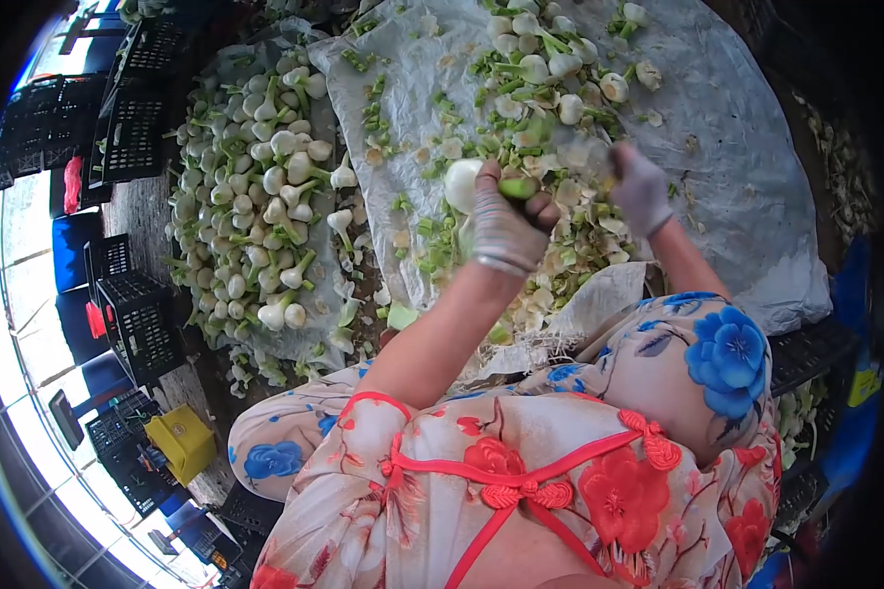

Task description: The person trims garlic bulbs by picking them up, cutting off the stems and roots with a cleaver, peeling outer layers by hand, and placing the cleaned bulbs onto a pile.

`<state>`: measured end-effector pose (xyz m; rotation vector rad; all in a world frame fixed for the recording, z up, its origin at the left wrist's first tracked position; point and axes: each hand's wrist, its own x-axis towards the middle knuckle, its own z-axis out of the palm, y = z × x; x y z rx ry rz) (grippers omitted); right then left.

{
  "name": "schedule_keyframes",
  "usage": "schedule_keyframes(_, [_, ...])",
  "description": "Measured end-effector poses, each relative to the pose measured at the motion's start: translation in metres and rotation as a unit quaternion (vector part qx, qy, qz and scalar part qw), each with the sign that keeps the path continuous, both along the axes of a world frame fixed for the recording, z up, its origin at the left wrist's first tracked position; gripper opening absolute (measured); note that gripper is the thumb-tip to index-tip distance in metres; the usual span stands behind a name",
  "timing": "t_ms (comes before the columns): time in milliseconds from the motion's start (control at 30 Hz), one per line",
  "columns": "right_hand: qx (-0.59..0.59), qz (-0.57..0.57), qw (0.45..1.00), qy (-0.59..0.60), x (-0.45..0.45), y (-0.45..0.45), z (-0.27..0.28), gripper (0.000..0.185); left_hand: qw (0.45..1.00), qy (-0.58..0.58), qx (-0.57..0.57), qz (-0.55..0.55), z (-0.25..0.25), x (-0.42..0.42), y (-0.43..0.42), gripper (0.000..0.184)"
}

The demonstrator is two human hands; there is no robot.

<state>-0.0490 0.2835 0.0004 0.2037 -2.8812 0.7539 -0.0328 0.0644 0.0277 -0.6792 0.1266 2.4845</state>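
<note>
My left hand (509, 228), in a pale glove with bare fingertips, is closed around a fresh garlic bulb (461, 186). Its white head sticks out to the left and its cut green stem (518, 187) shows between my fingers. To the right, my gloved right hand (643, 190) is closed on what looks like a knife (587, 155), its blade smeared by motion and pointing toward the stem. Under both hands lies a heap of green stem pieces and papery peelings (560, 250). Several trimmed garlic bulbs (564, 65) lie just beyond.
A big pile of garlic bulbs with stems (255, 196) lies to the left. A pale plastic sheet (746, 187) covers the ground. Black crates (139, 329) and a yellow bag (182, 444) stand along the left side. My knees in flowered cloth flank the peelings.
</note>
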Motion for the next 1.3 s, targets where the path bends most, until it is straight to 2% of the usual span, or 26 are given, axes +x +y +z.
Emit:
schedule_keyframes(33, [0.005,-0.169,0.978,-0.125,-0.012,0.018,-0.018,0.024,0.992,-0.044,-0.115,0.008,0.043,-0.003,-0.002,0.033])
schedule_keyframes(67, [0.017,-0.164,0.979,-0.119,-0.020,0.045,-0.029,0.027,0.985,0.002,-0.161,0.069,0.073,-0.008,-0.017,0.035])
schedule_keyframes(100, [0.024,-0.162,0.980,-0.117,-0.027,0.062,-0.039,0.032,0.979,0.131,-0.123,0.099,0.055,-0.028,-0.064,0.037])
schedule_keyframes(133, [0.020,-0.170,0.977,-0.126,-0.033,0.061,-0.044,0.032,0.902,0.264,-0.284,0.190,0.081,-0.042,-0.094,0.045])
schedule_keyframes(167, [-0.045,-0.130,0.983,-0.123,-0.042,0.057,-0.044,0.040,0.938,0.167,-0.076,0.293,0.078,-0.069,-0.151,0.055])
schedule_keyframes(200, [-0.108,-0.087,0.985,-0.102,-0.063,0.052,-0.039,0.049,0.894,0.242,-0.199,0.321,0.088,-0.068,-0.164,0.060])
schedule_keyframes(233, [-0.110,-0.088,0.986,-0.092,-0.082,0.044,-0.036,0.049,0.833,0.028,-0.287,0.472,0.093,-0.077,-0.163,0.061])
schedule_keyframes(333, [-0.128,-0.059,0.977,-0.158,-0.111,0.009,-0.051,0.060,0.902,0.069,-0.335,0.264,0.046,-0.062,-0.145,0.042])
schedule_keyframes(433, [0.012,-0.045,0.962,-0.270,-0.133,-0.005,-0.075,0.063,0.937,0.111,-0.330,0.032,-0.026,-0.056,-0.117,0.026])
schedule_keyframes(467, [0.012,-0.042,0.961,-0.273,-0.131,-0.001,-0.079,0.063,0.882,0.078,-0.465,-0.007,0.004,-0.048,-0.077,0.033])
schedule_keyframes(567, [-0.304,-0.113,0.894,-0.309,-0.102,-0.006,-0.045,0.049,0.805,0.169,-0.535,-0.193,-0.011,-0.037,-0.044,0.058])
schedule_keyframes(600, [-0.416,-0.109,0.849,-0.307,-0.085,-0.011,-0.030,0.045,0.809,0.164,-0.531,-0.192,-0.023,-0.037,-0.032,0.058])
schedule_keyframes(633, [-0.523,-0.105,0.791,-0.301,-0.069,-0.017,-0.017,0.041,0.756,0.261,-0.574,-0.176,-0.035,-0.036,-0.021,0.064])
schedule_keyframes(667, [-0.518,-0.108,0.791,-0.306,-0.051,-0.025,0.007,0.041,0.691,0.355,-0.609,-0.158,-0.042,-0.032,-0.015,0.071])
schedule_keyframes(700, [-0.569,-0.058,0.741,-0.351,-0.035,-0.034,0.036,0.035,0.696,0.352,-0.606,-0.158,-0.034,-0.030,-0.011,0.071])
schedule_keyframes(733, [-0.615,-0.009,0.685,-0.392,-0.025,-0.038,0.057,0.030,0.792,0.346,-0.480,-0.149,-0.013,-0.029,-0.003,0.072])
schedule_keyframes(767, [-0.611,-0.012,0.687,-0.393,-0.020,-0.039,0.069,0.030,0.868,0.333,-0.342,-0.137,0.002,-0.029,0.002,0.073])
schedule_keyframes(833, [-0.551,0.004,0.780,-0.297,-0.013,-0.038,0.081,0.027,0.870,0.332,-0.336,-0.141,0.012,-0.028,-0.001,0.071])
schedule_keyframes(867, [-0.550,0.004,0.781,-0.298,-0.010,-0.031,0.080,0.027,0.870,0.332,-0.336,-0.144,0.017,-0.028,-0.003,0.069])
schedule_keyframes(933, [-0.259,0.114,0.951,-0.125,-0.009,-0.017,0.088,0.024,0.862,0.339,-0.351,-0.136,0.016,-0.024,-0.006,0.061])
schedule_keyframes(967, [-0.147,0.156,0.972,-0.092,-0.003,-0.010,0.096,0.029,0.840,0.350,-0.377,-0.170,-0.003,-0.021,-0.012,0.056])
schedule_keyframes(1033, [-0.115,0.185,0.973,-0.072,0.002,-0.016,0.104,0.031,0.745,0.451,-0.451,-0.195,0.012,-0.014,-0.017,0.044])
schedule_keyframes(1100, [-0.066,0.223,0.971,-0.060,0.004,-0.015,0.103,0.036,0.774,0.447,-0.419,-0.160,0.015,-0.015,-0.012,0.039])
schedule_keyframes(1200, [-0.039,0.251,0.964,-0.074,0.010,-0.011,0.103,0.034,0.899,0.315,-0.289,-0.096,0.025,-0.010,-0.004,0.036])
schedule_keyframes(1267, [-0.039,0.247,0.965,-0.079,0.012,-0.011,0.103,0.033,0.981,0.083,0.088,-0.151,0.016,-0.019,-0.002,0.041])
schedule_keyframes(1300, [-0.038,0.246,0.965,-0.086,0.013,-0.010,0.102,0.032,0.978,0.094,0.104,-0.156,0.012,-0.020,-0.001,0.043])
